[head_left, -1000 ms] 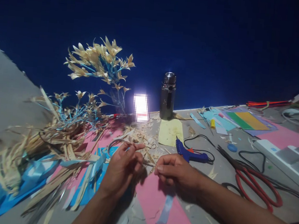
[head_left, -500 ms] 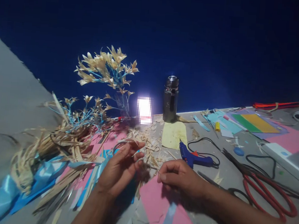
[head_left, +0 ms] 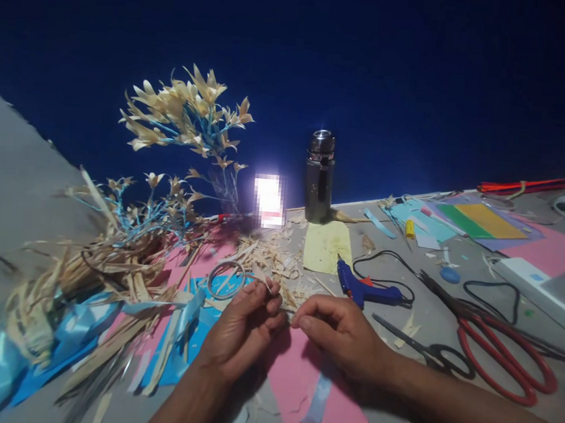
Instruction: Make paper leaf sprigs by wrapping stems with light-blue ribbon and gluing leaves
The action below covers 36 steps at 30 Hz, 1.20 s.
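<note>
My left hand [head_left: 246, 329] is turned palm inward, its fingers curled and the thumb against the index finger. A thin pale sliver seems to show at those fingertips, too small to name. Close beside it, my right hand [head_left: 339, 333] pinches thumb and forefinger together above a pink paper sheet [head_left: 307, 396]; whatever is in that pinch is hidden. A light blue ribbon piece [head_left: 317, 400] lies on the sheet. Just beyond my left hand, a coil of wire [head_left: 226, 280] rests on blue paper [head_left: 194, 335]. A blue glue gun [head_left: 367, 288] lies past my right hand.
Dried husks [head_left: 34, 316] and husk flowers on blue stems [head_left: 187, 119] fill the left. A dark flask [head_left: 319, 178] stands at the back. To the right are red-handled scissors [head_left: 505, 359], smaller black scissors [head_left: 423, 348], a white power strip [head_left: 544, 297] and coloured sheets [head_left: 477, 220].
My left hand has moved right, closer to the right hand, and its fingers have curled in. The wire coil shows more fully. The whole view has shifted slightly.
</note>
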{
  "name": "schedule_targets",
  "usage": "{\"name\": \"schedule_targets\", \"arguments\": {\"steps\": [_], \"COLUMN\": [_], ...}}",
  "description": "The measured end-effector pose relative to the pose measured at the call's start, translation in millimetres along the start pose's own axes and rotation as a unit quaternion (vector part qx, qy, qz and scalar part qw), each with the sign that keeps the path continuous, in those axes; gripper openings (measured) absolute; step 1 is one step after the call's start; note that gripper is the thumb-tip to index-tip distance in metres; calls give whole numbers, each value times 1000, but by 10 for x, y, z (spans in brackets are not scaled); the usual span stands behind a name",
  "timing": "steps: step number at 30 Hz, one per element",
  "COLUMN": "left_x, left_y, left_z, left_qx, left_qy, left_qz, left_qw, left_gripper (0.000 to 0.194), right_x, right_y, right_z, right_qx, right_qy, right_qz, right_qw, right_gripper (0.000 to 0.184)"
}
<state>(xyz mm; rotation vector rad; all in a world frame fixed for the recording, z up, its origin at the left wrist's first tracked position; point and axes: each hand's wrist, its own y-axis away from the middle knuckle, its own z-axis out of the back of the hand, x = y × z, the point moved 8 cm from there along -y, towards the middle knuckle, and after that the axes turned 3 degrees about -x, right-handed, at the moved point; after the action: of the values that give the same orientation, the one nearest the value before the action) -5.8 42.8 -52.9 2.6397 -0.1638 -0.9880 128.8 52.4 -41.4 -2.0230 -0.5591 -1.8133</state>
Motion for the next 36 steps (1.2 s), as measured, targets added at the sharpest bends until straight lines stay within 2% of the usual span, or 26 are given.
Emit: {"name": "schedule_targets", "arguments": {"steps": [5,25,36], "left_x": [19,24,58], "left_y": [1,-4,4], "left_z": [-16,11,11], "left_qx": [3,7,-12], "left_qy": [-11,-5,-4], "left_qz": [1,2,-4], "left_qw": [1000,1000,1000], "left_gripper": [31,29,33], "right_x": [21,8,-1], "right_y": [3,-8,4], "right_z": [-2,-20,-43], "right_qx": [-4,5,-4], "right_qy": [34,57,64], "right_qz": [20,4,27], "right_qw": [999,998,998], "right_gripper": [19,16,15]}}
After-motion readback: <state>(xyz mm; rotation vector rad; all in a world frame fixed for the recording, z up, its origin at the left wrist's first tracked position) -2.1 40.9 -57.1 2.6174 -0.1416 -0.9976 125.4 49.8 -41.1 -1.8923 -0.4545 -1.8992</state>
